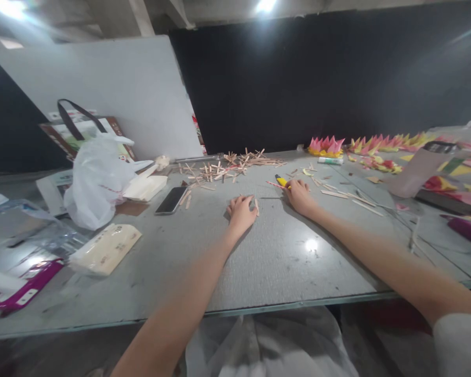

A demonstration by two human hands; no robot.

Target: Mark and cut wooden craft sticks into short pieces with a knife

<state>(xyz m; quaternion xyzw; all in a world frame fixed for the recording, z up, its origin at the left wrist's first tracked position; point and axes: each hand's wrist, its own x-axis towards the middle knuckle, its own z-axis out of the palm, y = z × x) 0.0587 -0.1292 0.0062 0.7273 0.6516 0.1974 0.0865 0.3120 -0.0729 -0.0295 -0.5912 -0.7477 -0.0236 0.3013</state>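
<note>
My left hand rests low on the grey table, fingers curled, beside a small wooden stick that lies at its right edge. Whether the fingers grip the stick is too small to tell. To the right, my right hand is closed around a yellow utility knife, whose front end points up and left. A red-and-white striped strip shows just left of the knife. Between the hands, a thin dark line lies on the table, too fine to identify.
Crossed wooden sticks lie behind the hands. A phone, tissue pack and white plastic bag are on the left. Loose strips, a tumbler and pink-yellow paper flowers are on the right.
</note>
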